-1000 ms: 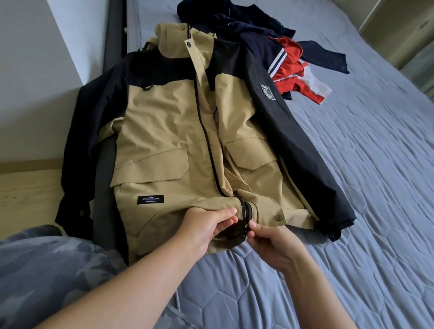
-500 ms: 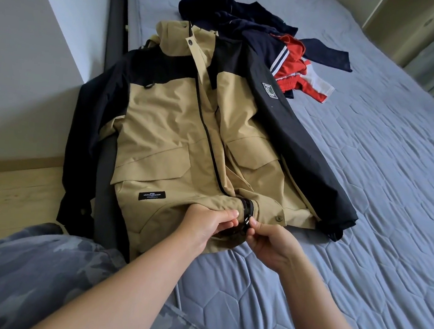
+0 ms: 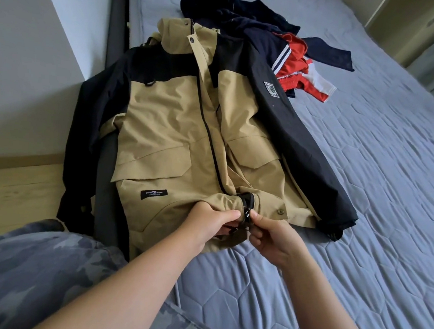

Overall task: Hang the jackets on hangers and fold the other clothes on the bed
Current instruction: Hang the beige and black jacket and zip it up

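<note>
the jacket [image 3: 177,124] lies front-up along the left side of the bed [image 3: 367,177], hem toward the person. at the hem the left hand [image 3: 210,224] pinches the tan flap and the right hand [image 3: 275,237] pinches the other side, just under the zip [image 3: 247,206]; both grasp fabric. it looks like the zip ends are being mated: hold both sides level and taut so the pin seats before pulling. one sleeve [image 3: 90,127] droops off the bed edge by the wall [image 3: 35,69]. a pile [image 3: 293,58] sits against the collar. open mattress lies to the right.
</note>
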`<state>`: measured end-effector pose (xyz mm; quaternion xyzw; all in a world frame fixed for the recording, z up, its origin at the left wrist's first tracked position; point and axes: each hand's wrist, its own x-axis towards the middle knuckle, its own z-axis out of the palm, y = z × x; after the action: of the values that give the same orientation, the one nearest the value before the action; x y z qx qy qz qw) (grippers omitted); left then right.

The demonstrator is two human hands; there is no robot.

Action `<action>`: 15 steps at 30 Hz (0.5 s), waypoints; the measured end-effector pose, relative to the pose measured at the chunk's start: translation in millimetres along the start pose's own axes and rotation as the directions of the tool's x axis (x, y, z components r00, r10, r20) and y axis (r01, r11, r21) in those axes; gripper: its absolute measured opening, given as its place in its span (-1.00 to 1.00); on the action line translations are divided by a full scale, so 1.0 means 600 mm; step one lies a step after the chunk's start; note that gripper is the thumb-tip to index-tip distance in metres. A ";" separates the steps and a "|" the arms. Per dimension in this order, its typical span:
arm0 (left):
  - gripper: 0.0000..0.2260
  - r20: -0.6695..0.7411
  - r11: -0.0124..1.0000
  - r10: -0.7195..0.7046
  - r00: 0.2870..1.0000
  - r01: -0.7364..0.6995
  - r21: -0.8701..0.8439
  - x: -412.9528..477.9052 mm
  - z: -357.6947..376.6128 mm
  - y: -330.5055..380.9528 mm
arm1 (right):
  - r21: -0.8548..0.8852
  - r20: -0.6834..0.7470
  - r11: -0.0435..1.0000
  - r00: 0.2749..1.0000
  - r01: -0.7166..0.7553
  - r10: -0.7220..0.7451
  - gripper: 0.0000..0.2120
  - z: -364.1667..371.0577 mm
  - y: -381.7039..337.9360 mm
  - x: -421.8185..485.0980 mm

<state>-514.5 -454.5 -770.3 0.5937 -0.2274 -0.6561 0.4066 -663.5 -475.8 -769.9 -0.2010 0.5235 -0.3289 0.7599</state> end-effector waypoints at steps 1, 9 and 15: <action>-0.93 0.022 0.999 -0.014 1.000 0.014 -0.036 0.000 -0.001 0.000 | -0.144 -0.047 0.989 0.999 0.018 -0.025 -0.81 -0.004 -0.002 -0.005; -0.96 0.120 0.980 -0.117 0.986 0.134 -0.149 -0.010 0.004 0.005 | -0.928 0.323 -0.144 0.552 0.342 -0.769 -0.65 -0.033 -0.022 -0.074; -0.89 0.137 0.977 -0.097 0.986 0.121 -0.177 -0.010 0.004 0.007 | -0.785 0.614 -0.314 0.604 0.534 -0.508 -0.78 -0.002 -0.043 -0.057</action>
<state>-516.1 -452.3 -763.1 0.5217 -0.1581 -0.7323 0.4081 -680.4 -469.5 -730.7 -0.8686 0.4326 -0.1739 0.1677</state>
